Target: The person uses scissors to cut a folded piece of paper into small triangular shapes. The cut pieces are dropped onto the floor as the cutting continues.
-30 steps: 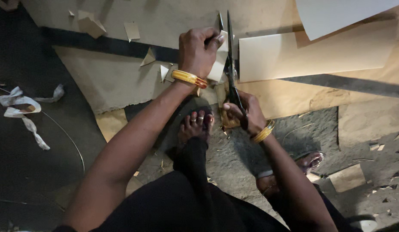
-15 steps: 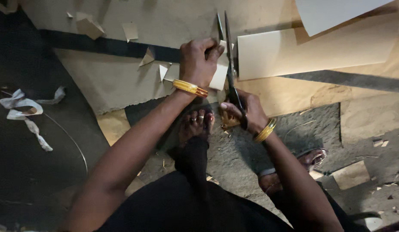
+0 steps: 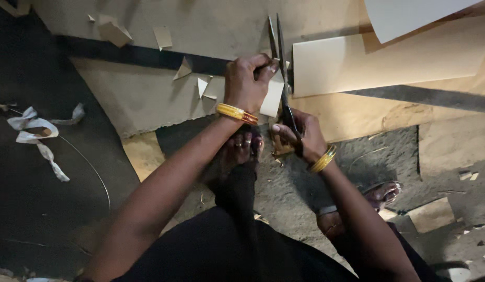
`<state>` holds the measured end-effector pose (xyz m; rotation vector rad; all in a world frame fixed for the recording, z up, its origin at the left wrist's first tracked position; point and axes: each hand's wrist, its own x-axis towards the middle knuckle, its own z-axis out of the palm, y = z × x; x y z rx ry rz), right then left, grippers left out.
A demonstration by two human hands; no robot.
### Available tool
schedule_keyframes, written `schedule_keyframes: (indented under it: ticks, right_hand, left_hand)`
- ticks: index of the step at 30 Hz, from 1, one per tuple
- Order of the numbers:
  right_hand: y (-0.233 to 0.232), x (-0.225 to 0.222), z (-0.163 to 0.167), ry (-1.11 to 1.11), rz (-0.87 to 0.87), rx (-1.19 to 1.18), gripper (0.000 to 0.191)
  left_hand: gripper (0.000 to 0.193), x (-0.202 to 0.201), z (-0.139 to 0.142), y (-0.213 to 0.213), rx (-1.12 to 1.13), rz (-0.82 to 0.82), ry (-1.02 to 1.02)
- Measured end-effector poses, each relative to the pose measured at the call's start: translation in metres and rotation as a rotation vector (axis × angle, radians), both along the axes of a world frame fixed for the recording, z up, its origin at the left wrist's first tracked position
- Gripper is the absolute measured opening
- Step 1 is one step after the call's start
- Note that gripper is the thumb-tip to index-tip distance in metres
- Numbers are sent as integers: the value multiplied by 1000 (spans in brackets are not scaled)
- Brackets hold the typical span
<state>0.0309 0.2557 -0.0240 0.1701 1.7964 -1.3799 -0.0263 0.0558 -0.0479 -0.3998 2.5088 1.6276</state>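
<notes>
Right hand [image 3: 297, 137] clamped on handles of long scissors [image 3: 280, 68], blades parted, pointing to 12 o'clock. Left hand [image 3: 247, 83] pinches pale card strip [image 3: 273, 96] just left of the blades. Risk: left fingertips beside the blades could get nicked; cut may wander.

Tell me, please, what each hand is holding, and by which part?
The right hand grips large scissors by the handles, blades open and pointing away. The left hand pinches a pale card piece at its upper edge, beside the blades.
</notes>
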Motion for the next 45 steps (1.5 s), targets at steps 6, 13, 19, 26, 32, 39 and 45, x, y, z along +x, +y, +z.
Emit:
schedule_keyframes:
  ticks: [6,13,19,26,32,39,45]
  right_hand:
    - [-7,8,-15,153,-42,91,22]
    - [-22,5,44,490,-117,253,23]
    - [-42,-12,78,631,-257,90,20]
    - [-37,-14,86,601,-289,46,22]
    - [-29,-22,107,917,-3,95,24]
    - [-41,-9,127,1102,98,328,28]
    - [-42,-9,128,983,9,191,24]
  left_hand:
    - [21,16,-4,1,25,14,-116]
    - [11,48,6,-8,409,219,-4]
    - [8,63,27,10,684,289,6]
    - [12,67,45,-1,1023,296,-180]
    - [19,59,69,-30,1216,34,-372]
    - [21,49,101,-38,518,-225,-211]
    - [14,54,114,-15,164,-148,-155]
